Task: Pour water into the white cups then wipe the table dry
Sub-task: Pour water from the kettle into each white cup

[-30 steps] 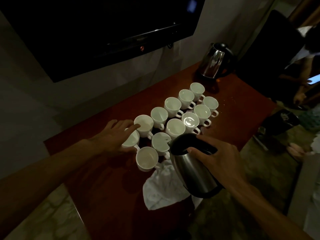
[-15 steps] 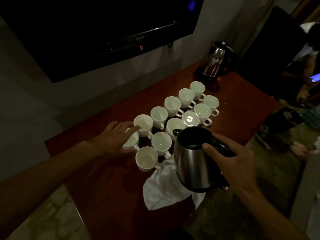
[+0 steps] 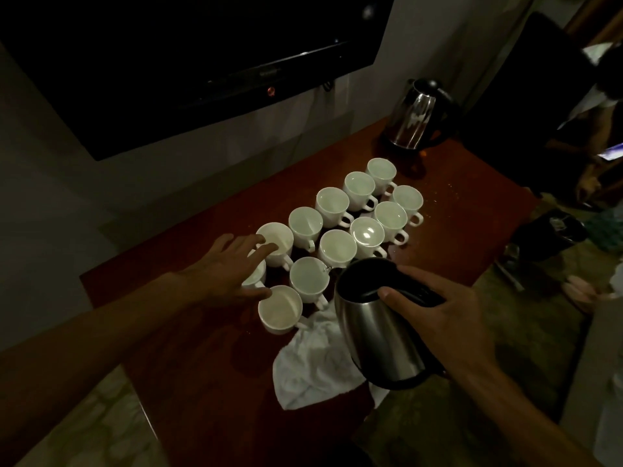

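Several white cups (image 3: pixel 338 247) stand in two rows on a dark red-brown table (image 3: pixel 202 382). My right hand (image 3: pixel 435 311) grips the black handle of a steel kettle (image 3: pixel 374 328), tilted left with its spout over the cup (image 3: pixel 309 278) near the rows' near end. My left hand (image 3: pixel 229 271) lies flat with straight fingers over the nearest cups, fingertips touching one cup's rim (image 3: pixel 276 242) and thumb touching another cup (image 3: pixel 280 308). A crumpled white cloth (image 3: pixel 310 369) lies at the table's front edge under the kettle.
A second steel kettle (image 3: pixel 413 116) stands on its base at the table's far end. A dark TV (image 3: pixel 188 55) hangs on the wall above. A person (image 3: pixel 593 156) sits at the right with a lit phone. Dark objects lie on the floor at right.
The kettle swung upright and up, then tipped left again with its spout lower, over a cup nearer the end of the rows. My left hand stayed on the nearest cups.
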`<state>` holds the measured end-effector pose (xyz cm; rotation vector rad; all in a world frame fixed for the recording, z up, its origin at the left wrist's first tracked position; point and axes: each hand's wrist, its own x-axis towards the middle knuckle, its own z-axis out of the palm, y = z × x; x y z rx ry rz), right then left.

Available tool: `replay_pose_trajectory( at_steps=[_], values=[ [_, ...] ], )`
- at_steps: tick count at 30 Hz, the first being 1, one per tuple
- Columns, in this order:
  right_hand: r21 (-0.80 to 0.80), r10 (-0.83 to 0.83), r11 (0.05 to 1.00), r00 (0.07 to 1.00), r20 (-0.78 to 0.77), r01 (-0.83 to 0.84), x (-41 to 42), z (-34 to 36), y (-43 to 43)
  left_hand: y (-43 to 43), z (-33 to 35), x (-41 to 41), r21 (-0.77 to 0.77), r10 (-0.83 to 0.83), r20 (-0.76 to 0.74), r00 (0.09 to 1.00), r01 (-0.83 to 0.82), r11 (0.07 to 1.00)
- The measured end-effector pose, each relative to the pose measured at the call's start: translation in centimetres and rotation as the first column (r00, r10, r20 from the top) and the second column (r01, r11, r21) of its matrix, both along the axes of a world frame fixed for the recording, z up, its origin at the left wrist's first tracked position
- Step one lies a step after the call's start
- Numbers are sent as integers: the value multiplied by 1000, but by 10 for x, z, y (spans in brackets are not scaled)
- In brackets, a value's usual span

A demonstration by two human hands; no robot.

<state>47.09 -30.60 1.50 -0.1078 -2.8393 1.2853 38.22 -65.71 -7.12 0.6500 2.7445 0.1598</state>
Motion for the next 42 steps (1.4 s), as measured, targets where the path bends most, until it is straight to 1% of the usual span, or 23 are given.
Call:
replay_pose_trajectory(
  at_steps=[6,10,14,17,23,27,35,39,42],
  values=[
    [67,8,998,1000,21,-10,-3,3,-3,-4,-6,3,9,15,2,1000,-15,1000],
    [88,42,995,998,43,-46,-5,6,-4,-4,-3,4,7,11,10,1000,-11,1000],
    [116,47,992,999,25,-50,-7,6,-5,-4,3,5,3,7,0,1000,-7,1000],
    [148,53,987,999,4,-53,-8,6,-6,-3,9,5,-27,12,13,1000,-12,1000],
    [104,51,993,999,7,-51,-6,7,-12,-7,12,7,-6,31,31,999,-31,1000],
    [30,9,999,1000,9,-9,-5,5,-11,-9,10,6,0,64,54,997,-64,998],
    [-31,-3,1000,999,-51,2,-6,8,-16,-10,2,-1,35,23,-89,996,-20,999],
    [-89,-14,996,997,-71,7,-6,11,-19,-9,3,-5,36,16,-120,993,-11,999],
    [-90,-7,996,995,-101,-2,-8,13,-21,-6,4,-4,43,9,-131,991,-3,999]
  ],
)
